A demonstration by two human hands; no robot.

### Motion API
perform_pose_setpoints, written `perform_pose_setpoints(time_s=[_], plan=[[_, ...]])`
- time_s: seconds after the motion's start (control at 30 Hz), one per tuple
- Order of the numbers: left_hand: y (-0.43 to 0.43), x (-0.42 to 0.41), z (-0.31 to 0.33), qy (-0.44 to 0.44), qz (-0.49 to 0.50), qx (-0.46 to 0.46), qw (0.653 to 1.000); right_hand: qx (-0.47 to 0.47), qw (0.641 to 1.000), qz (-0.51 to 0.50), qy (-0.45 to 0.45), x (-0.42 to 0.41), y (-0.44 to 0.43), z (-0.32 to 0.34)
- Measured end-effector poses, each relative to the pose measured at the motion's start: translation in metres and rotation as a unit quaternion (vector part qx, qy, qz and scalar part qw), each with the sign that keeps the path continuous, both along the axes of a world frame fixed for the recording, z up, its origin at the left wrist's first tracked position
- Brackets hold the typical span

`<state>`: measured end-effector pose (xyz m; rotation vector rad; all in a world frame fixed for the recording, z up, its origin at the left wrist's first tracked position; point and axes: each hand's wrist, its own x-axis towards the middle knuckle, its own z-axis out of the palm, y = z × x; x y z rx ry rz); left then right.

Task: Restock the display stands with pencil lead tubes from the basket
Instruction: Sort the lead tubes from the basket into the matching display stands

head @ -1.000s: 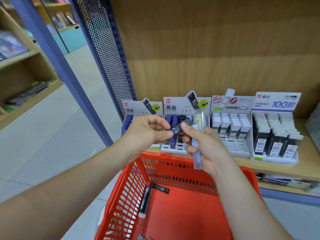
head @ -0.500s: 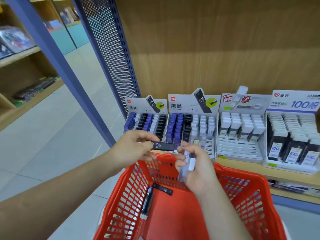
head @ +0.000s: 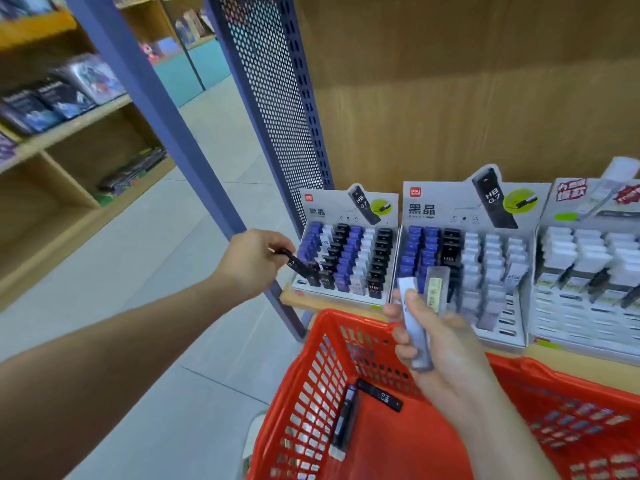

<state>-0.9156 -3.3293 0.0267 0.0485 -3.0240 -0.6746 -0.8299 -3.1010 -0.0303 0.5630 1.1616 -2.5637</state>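
My left hand (head: pixel 254 263) pinches a black lead tube (head: pixel 298 263) marked 0.7, its far end at the front left corner of the leftmost display stand (head: pixel 349 258). My right hand (head: pixel 440 344) grips two pale tubes (head: pixel 415 327) above the red basket (head: pixel 311 393), in front of the second stand (head: pixel 464 258). In the basket lie a black tube (head: pixel 380 395) and a dark tube with a white cap (head: pixel 344 422). Both stands hold rows of blue, black and white tubes.
Two more stands (head: pixel 585 271) with white and grey tubes sit to the right on the wooden shelf (head: pixel 571 355). A blue perforated metal panel (head: pixel 273 109) and blue post (head: pixel 166 126) stand left of the stands. Shelves with books (head: pixel 62 95) line the far left across a tiled aisle.
My left hand has carried the black tube away from my right hand, left and up to the leftmost stand. My right hand stayed over the basket with the pale tubes. The view has shifted left.
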Motion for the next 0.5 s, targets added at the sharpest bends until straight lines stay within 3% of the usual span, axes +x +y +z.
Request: perform_pose_setpoints(time_s=[0.2,0.37,0.5], plan=[[-0.009,-0.036,-0.010,0.051,-0.024,0.010,0.998,0.054,0.997,0.054,0.025,-0.022,-0.013,0.004],[-0.018,-0.038,-0.026,0.077,-0.068,-0.074,0.992,0.149,0.984,0.083,0.044,-0.038,-0.026,0.013],[-0.028,-0.039,-0.033,0.076,-0.078,-0.096,0.989,0.166,0.980,0.105,0.041,-0.046,-0.034,0.003]])
